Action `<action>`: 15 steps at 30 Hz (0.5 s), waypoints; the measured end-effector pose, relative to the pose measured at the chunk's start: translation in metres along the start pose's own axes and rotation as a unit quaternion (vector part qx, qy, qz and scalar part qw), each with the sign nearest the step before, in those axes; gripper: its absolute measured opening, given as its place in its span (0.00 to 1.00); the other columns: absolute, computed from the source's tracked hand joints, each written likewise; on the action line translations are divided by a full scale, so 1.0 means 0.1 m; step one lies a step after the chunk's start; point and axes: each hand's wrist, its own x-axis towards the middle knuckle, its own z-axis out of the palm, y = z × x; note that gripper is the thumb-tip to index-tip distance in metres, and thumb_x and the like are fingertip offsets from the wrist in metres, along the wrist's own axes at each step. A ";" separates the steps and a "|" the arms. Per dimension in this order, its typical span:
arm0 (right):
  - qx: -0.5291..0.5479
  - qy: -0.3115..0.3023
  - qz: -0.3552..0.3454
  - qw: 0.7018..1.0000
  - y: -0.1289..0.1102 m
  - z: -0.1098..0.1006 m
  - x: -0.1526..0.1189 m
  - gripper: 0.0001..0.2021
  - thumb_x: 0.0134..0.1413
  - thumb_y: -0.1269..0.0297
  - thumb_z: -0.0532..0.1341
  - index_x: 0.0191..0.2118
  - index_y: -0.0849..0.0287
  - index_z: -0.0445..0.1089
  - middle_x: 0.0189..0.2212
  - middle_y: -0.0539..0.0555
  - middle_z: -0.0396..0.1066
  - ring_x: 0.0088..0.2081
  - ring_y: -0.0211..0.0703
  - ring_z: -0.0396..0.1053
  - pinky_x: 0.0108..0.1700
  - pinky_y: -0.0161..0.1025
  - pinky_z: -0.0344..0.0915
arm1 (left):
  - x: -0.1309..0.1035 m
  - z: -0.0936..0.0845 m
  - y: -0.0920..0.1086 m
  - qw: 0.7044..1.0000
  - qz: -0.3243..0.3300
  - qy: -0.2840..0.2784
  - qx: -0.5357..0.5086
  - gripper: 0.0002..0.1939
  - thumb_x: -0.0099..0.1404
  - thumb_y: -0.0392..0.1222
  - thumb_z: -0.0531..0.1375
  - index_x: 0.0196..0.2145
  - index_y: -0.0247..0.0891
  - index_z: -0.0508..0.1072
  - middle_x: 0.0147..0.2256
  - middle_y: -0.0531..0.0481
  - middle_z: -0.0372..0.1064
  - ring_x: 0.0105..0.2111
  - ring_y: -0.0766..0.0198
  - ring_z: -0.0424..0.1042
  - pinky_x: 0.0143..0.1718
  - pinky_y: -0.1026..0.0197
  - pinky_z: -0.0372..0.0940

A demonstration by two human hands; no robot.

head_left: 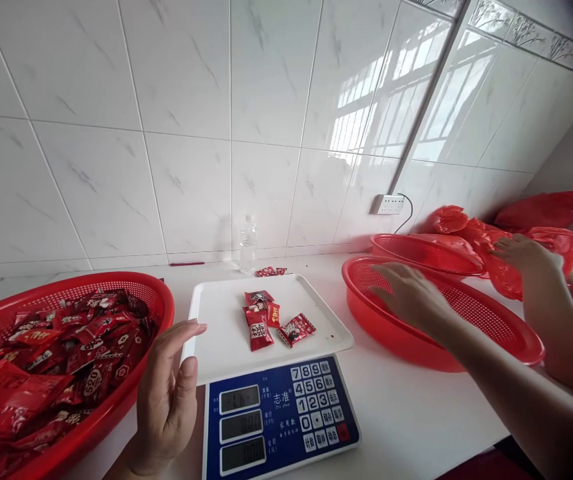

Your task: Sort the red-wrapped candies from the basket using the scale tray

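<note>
My left hand [166, 393] is beside the scale's left edge, fingers apart, holding nothing. My right hand [411, 293] hovers over the near red basket [416, 353] on the right, palm down with fingers stretched out and nothing visible in them. Between the hands sits a digital scale [276, 427] with a white tray [221, 347]. Several small red packets [260, 330] lie on that tray, some overlapping. To the left, a red basket [163, 300] is heaped with red packets [93, 353].
Another red basket [416, 257] and red plastic bags [483, 240] are at the back right. Another person's hand [531, 257] is near the bags. A clear bottle [249, 247], loose packets [270, 271] and a red pen-like object [187, 264] lie near the tiled wall.
</note>
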 end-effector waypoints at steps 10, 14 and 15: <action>0.138 -0.295 -0.282 0.903 -1.35 0.44 0.10 0.25 0.62 0.59 0.56 0.64 0.50 0.59 0.65 0.55 0.56 0.65 0.50 0.54 0.64 0.48 0.55 | 0.03 -0.03 -0.03 0.999 -0.011 0.011 0.034 0.14 0.73 0.37 0.49 0.54 0.41 0.65 0.48 0.47 0.68 0.51 0.63 0.67 0.55 0.63 0.60; 0.111 -0.252 -0.258 0.926 -1.36 0.60 0.19 0.21 0.65 0.58 0.53 0.62 0.53 0.62 0.55 0.59 0.68 0.55 0.53 0.65 0.56 0.53 0.62 | 0.04 -0.04 -0.04 0.999 -0.020 0.013 0.044 0.14 0.73 0.36 0.48 0.53 0.41 0.66 0.47 0.47 0.69 0.50 0.64 0.67 0.55 0.63 0.60; 0.102 -0.242 -0.247 0.933 -1.35 0.63 0.20 0.20 0.66 0.58 0.52 0.60 0.55 0.65 0.51 0.61 0.70 0.53 0.54 0.67 0.53 0.52 0.64 | 0.04 -0.04 -0.04 0.999 -0.022 0.015 0.045 0.14 0.73 0.36 0.48 0.53 0.41 0.66 0.47 0.47 0.69 0.50 0.64 0.67 0.54 0.63 0.61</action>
